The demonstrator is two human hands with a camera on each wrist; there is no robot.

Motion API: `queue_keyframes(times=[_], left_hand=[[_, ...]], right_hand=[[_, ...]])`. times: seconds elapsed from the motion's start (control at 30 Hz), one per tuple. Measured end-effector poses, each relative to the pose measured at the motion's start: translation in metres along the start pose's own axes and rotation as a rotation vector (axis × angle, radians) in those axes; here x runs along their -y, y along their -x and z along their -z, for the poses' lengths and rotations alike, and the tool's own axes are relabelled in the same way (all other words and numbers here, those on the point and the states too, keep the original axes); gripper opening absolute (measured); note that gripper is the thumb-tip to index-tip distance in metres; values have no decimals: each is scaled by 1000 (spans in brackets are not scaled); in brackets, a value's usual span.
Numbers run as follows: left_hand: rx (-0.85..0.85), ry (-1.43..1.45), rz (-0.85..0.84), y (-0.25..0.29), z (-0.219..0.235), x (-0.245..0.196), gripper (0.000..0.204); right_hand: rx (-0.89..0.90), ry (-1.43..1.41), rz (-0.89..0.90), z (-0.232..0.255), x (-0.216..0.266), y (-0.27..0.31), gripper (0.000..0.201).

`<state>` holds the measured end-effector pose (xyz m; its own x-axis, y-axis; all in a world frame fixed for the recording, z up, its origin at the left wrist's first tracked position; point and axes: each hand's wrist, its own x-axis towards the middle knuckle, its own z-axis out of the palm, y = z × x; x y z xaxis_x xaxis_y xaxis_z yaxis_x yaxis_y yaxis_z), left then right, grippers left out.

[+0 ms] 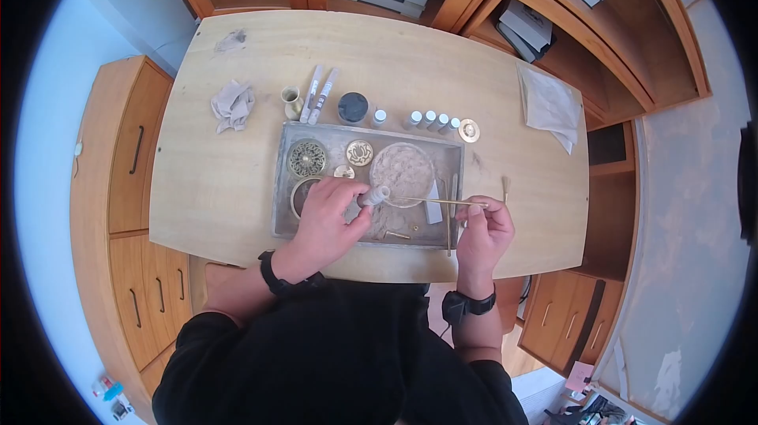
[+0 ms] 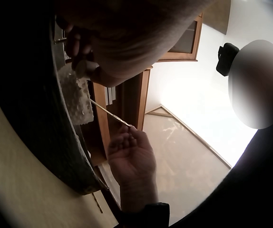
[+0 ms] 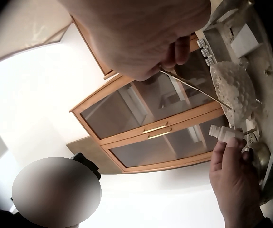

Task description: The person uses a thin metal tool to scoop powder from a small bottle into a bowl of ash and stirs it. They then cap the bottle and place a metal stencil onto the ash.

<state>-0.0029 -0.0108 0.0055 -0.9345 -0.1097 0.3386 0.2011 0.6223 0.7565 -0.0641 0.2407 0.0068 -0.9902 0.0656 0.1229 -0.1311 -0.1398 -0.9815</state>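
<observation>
My left hand [image 1: 335, 208] holds a small clear vial [image 1: 377, 194] between thumb and fingers, its uncapped neck showing in the right wrist view. My right hand [image 1: 485, 235] pinches the end of a thin brass stick [image 1: 442, 202]. The stick points left toward the vial, and its far tip overlaps the bowl in the right wrist view. Behind the vial stands a pale, bumpy-sided bowl [image 3: 241, 90] filled with greyish-brown powder [image 1: 401, 168]. Beneath my left hand, a round brass pot [image 1: 298, 198] is partly hidden.
A grey tray [image 1: 379, 132] holds an openwork brass lid [image 1: 306, 157], a patterned brass disc [image 1: 360, 153] and a white plate [image 1: 433, 205]. Behind it stand several capped vials [image 1: 415, 118], a dark jar [image 1: 353, 108] and a brass vase [image 1: 291, 101]. A crumpled cloth [image 1: 234, 105] lies left.
</observation>
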Motion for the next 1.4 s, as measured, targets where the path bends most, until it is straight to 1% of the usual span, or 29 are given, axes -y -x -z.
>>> queue_keyframes(times=[0.13,0.23,0.33,0.53,0.83,0.93,1.03,1.13,1.23,1.4], left_hand=[[5,-5,5,0,1,-1,27],[2,-6,2,0,0,-1,27],[14,-13,6,0,-1,-2,27],[21,5,-3,0,-2,-1,28],[20,-3,2,0,-1,-1,29],[26,0,3,0,-1,-1,29],[21,-8,3,1,-1,-1,29],[-4,-6,-2,1,-1,0,28],[-14,-1,-3,1,1,-1,28],[6,-6,5,1,-1,-1,27]], right_hand=[[-45,-33,24,0,2,-3,6],[-80,-132,31,1,11,-4,5],[-46,-257,103,-1,18,-7,5],[36,-165,136,-5,26,-4,6],[112,-22,228,-9,33,2,5],[108,-24,256,-9,32,4,5],[49,-75,261,-7,27,2,5],[3,-57,134,-7,28,0,4],[11,14,53,2,16,0,4],[9,17,61,7,14,2,4]])
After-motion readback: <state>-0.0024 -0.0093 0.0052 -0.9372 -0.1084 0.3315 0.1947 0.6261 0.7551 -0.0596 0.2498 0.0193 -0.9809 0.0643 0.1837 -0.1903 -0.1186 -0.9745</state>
